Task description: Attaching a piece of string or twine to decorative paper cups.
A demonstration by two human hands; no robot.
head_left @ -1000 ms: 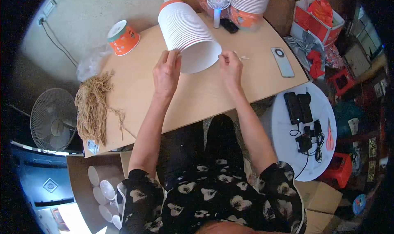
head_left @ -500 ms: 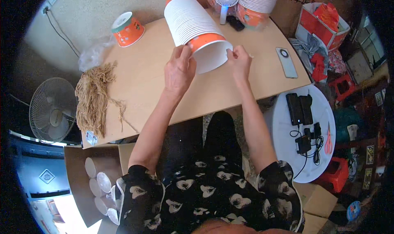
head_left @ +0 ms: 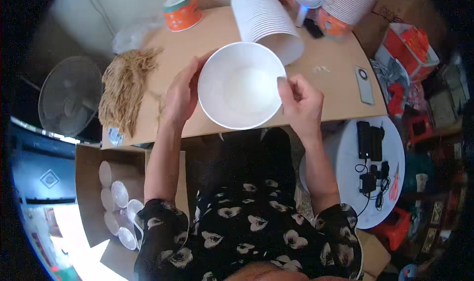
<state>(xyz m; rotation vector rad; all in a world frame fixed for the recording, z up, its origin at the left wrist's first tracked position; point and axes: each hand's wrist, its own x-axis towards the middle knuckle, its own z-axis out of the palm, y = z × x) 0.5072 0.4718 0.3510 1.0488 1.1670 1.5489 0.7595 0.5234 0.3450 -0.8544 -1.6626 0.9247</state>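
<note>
A white-lined paper tub (head_left: 240, 86) is held at the table's front edge, its mouth turned toward me. My left hand (head_left: 181, 91) is curved round its left side, with the fingertips hidden behind it. At the right rim my right hand (head_left: 302, 102) pinches the wall, thumb inside and fingers curled outside. Just beyond, a long nested stack of paper tubs (head_left: 261, 19) lies on its side, open end toward me. One orange tub with a green band (head_left: 182, 17) stands upside down at the far left. Beige stringy fibres (head_left: 127, 91) form a bundle on the left.
A small handheld fan (head_left: 308, 2) and a second tub stack (head_left: 345, 9) stand at the back. A phone (head_left: 364, 86) lies near the table's right edge. Chargers (head_left: 369, 143) and scissors (head_left: 394, 185) rest on a white round stool (head_left: 345, 202). An open carton (head_left: 89, 182) sits low left.
One tub has come off the stack's open end and been drawn toward me, mouth tipped up. My hands moved nearer with it. The view has shifted, and small pale scraps now show on the table.
</note>
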